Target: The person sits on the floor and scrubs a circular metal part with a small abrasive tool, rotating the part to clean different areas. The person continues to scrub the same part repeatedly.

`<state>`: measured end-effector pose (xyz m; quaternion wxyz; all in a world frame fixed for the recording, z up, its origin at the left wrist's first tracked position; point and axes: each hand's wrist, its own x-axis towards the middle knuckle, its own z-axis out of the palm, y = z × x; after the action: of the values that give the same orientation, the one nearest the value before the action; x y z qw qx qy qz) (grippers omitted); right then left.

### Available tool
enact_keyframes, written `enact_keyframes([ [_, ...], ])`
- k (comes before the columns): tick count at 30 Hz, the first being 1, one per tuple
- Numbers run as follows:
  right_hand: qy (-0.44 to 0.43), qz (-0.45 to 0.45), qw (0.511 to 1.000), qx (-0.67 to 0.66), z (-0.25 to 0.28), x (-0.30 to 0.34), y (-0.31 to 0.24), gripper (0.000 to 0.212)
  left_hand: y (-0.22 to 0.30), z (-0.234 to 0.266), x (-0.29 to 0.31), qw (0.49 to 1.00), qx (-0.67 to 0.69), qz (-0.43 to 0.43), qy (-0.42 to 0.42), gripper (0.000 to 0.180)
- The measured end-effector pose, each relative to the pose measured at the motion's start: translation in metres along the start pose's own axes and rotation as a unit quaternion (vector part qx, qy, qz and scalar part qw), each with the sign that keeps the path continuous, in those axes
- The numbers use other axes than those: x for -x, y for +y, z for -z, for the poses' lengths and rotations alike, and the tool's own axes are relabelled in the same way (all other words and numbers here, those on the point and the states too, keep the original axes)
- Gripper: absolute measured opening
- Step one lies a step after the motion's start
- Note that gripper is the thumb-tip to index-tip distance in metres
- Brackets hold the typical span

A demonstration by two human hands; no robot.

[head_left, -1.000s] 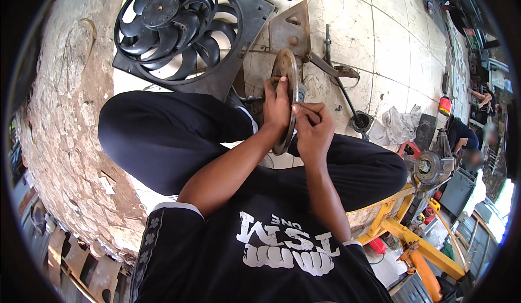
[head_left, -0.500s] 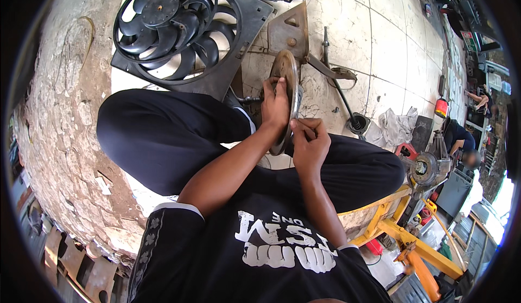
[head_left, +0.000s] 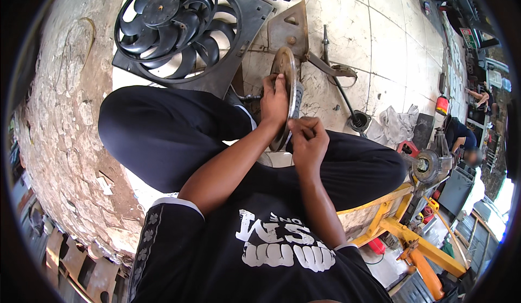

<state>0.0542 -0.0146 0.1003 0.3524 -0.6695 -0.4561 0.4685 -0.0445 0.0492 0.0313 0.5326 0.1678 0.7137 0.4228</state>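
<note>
Between my knees a worn, brownish round metal disc (head_left: 283, 67) stands on edge, its rim turned toward me. My left hand (head_left: 275, 103) grips it, fingers spread over its left face. On the right side of the rim, my right hand (head_left: 310, 140) is closed in a pinch, thumb and fingertips at the disc's edge. Whatever lies in that pinch, if anything, is too small to tell. A dark ribbed part (head_left: 299, 98) shows just behind the disc's right side. The disc's lower edge is partly hidden by my hands.
A black radiator fan (head_left: 161, 11) in its shroud lies at the far left. Beyond the disc lies a rusty metal bracket (head_left: 287, 29). To the right are a long rod (head_left: 339, 86), a crumpled grey cloth (head_left: 398, 125) and a yellow frame (head_left: 418, 248). Another person (head_left: 461, 137) is at the far right.
The disc and both hands have shifted slightly away from me, and the ribbed part behind the disc shows more. My grip looks the same.
</note>
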Motion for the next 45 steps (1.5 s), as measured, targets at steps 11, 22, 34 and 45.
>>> enact_keyframes([
  [11, 0.022, 0.049, 0.998, 0.029, -0.003, 0.005, 0.004, 0.019, 0.01, 0.0, 0.007, 0.999, -0.017, 0.024, -0.019, 0.055],
  [22, 0.035, 0.059, 0.998, -0.006, -0.007, 0.006, 0.004, 0.018, 0.004, -0.001, 0.0, 0.999, -0.023, 0.02, -0.023, 0.055],
  [34, 0.013, -0.007, 0.999, -0.039, 0.002, 0.001, 0.0, 0.018, -0.001, -0.001, 0.001, 0.999, -0.024, 0.003, -0.027, 0.054],
  [45, -0.011, -0.02, 1.0, -0.02, -0.004, -0.022, -0.027, 0.018, -0.011, -0.006, -0.003, 1.0, -0.007, -0.012, -0.021, 0.054],
])
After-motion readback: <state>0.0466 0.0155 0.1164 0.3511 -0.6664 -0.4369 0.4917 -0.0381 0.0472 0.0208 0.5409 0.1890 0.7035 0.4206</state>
